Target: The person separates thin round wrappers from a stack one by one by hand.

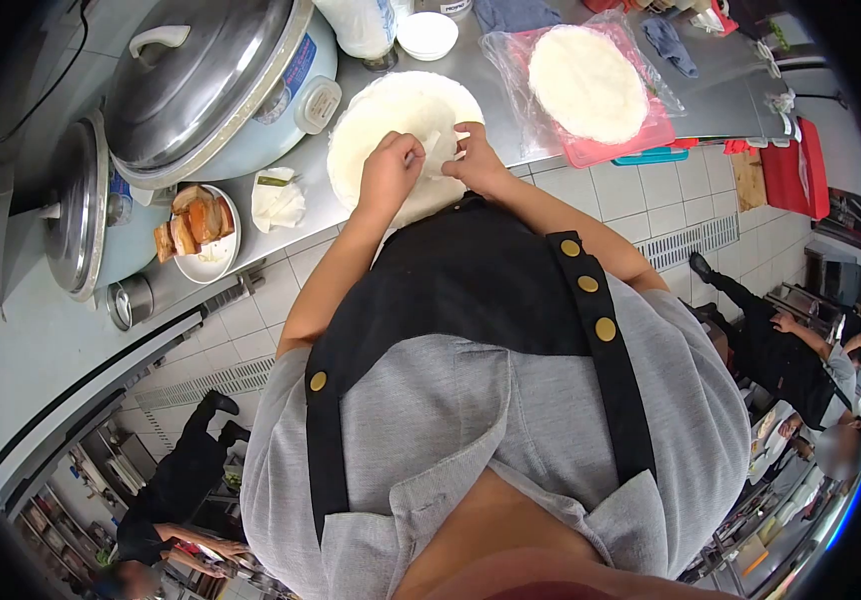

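Observation:
A wide stack of thin, round white wrapper sheets (359, 123) lies on the metal counter in front of my body. Over its middle, my left hand (392, 172) is closed, with thumb and fingertips pinching a thin white sheet. My right hand (479, 164) faces it from the other side, its fingers curled at the same pale, folded sheet (438, 152). Where the sheet ends and the stack begins is hard to see. Left of the stack, a crumpled white piece with a green strip (275, 196) rests near the counter's edge.
Large lidded steel pots (211, 90) stand at the left. Near them are a plate of browned blocks (213, 258) and a steel cup (130, 301). A white bowl (428, 36) sits behind the stack. Another white round stack (588, 84) lies on plastic over a pink board (619, 145). Other people work behind.

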